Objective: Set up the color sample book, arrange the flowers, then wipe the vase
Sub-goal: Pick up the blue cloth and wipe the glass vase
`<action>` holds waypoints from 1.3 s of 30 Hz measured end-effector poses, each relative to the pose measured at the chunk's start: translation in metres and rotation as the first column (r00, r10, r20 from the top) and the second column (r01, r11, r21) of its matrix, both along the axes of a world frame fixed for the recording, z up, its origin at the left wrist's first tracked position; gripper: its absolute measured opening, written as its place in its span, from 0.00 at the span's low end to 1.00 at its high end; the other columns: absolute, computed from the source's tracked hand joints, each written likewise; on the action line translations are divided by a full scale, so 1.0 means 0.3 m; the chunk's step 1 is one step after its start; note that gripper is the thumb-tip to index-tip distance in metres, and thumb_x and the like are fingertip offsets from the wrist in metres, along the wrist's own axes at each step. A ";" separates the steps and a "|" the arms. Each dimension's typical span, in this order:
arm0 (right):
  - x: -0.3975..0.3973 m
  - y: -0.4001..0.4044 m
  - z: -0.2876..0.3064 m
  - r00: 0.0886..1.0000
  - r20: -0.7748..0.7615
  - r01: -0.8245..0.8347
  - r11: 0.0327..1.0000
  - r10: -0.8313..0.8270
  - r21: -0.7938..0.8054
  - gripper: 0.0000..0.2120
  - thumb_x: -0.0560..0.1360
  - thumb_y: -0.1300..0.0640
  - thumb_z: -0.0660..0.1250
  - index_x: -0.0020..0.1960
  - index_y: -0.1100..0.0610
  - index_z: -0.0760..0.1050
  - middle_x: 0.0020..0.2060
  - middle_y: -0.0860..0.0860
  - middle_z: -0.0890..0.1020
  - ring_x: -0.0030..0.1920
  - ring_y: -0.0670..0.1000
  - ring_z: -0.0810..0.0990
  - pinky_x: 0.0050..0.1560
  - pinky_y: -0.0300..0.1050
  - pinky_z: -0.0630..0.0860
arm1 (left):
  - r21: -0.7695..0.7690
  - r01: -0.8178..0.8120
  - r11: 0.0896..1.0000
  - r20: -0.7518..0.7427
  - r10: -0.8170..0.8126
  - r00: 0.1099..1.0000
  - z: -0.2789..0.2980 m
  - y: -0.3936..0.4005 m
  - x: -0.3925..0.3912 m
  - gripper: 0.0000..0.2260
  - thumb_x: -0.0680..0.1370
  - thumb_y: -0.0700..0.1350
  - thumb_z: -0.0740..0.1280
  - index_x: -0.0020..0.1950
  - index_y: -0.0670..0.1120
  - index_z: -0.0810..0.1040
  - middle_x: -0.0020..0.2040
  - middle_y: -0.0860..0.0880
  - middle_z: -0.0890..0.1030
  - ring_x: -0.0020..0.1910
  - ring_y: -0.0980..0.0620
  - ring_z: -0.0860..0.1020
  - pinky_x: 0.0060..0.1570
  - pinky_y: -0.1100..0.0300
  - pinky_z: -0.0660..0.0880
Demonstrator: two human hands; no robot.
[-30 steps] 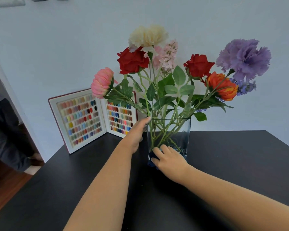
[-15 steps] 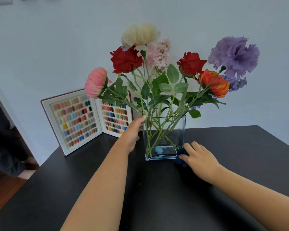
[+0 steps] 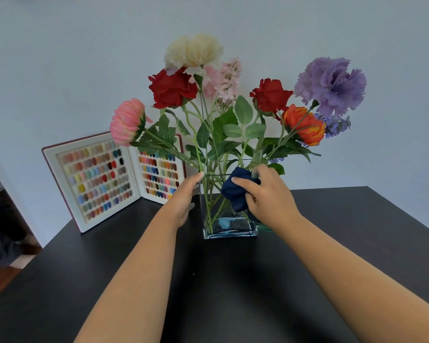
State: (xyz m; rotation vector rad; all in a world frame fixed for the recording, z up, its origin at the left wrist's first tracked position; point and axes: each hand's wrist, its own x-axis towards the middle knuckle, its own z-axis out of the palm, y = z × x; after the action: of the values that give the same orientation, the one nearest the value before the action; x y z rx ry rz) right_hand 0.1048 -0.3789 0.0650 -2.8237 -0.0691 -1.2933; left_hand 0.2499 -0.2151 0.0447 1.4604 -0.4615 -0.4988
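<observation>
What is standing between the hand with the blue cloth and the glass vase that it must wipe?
Nothing visible. The right hand already presses the blue cloth against the front of the vase, near its rim. The flower stems are inside the glass. The left hand touches the vase's left side.

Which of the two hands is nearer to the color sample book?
The left hand. It rests against the glass vase's left side, just right of the color sample book. The right hand holds a dark blue cloth against the vase's front, farther away.
</observation>
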 end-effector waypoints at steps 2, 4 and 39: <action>-0.016 -0.033 -0.029 0.999 0.022 0.030 0.999 -0.031 0.034 0.23 0.63 0.71 0.73 0.56 0.57 0.83 0.41 0.62 0.76 0.38 0.63 0.75 0.32 0.49 0.73 | -0.004 -0.002 1.000 0.003 0.002 1.000 -0.001 -0.002 -0.002 0.40 0.63 0.72 0.65 0.71 0.56 0.70 0.71 0.54 0.72 0.70 0.53 0.67 0.68 0.45 0.58; -0.031 -0.057 -0.067 0.999 0.008 0.040 0.998 -0.041 0.054 0.24 0.62 0.71 0.74 0.57 0.58 0.82 0.41 0.62 0.75 0.38 0.62 0.75 0.32 0.47 0.71 | -0.009 -0.010 1.000 0.006 0.010 1.000 -0.002 -0.003 -0.004 0.40 0.62 0.72 0.65 0.71 0.56 0.70 0.71 0.53 0.73 0.70 0.53 0.67 0.67 0.45 0.58; -0.122 -0.061 -0.179 0.951 -0.308 0.166 0.886 -0.028 0.432 0.20 0.73 0.58 0.67 0.62 0.41 0.78 0.47 0.48 0.69 0.48 0.50 0.71 0.52 0.40 0.69 | -0.068 -0.086 0.994 -0.068 0.082 0.994 -0.027 -0.002 -0.049 0.13 0.79 0.64 0.60 0.59 0.62 0.73 0.55 0.64 0.75 0.66 0.53 0.69 0.71 0.45 0.54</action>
State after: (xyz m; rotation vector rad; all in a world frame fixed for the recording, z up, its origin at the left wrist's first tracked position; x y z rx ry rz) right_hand 0.0682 -0.3970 0.0112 -2.5878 0.3451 -0.7525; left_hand 0.2352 -0.2158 0.0365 1.3857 -0.3613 -0.4569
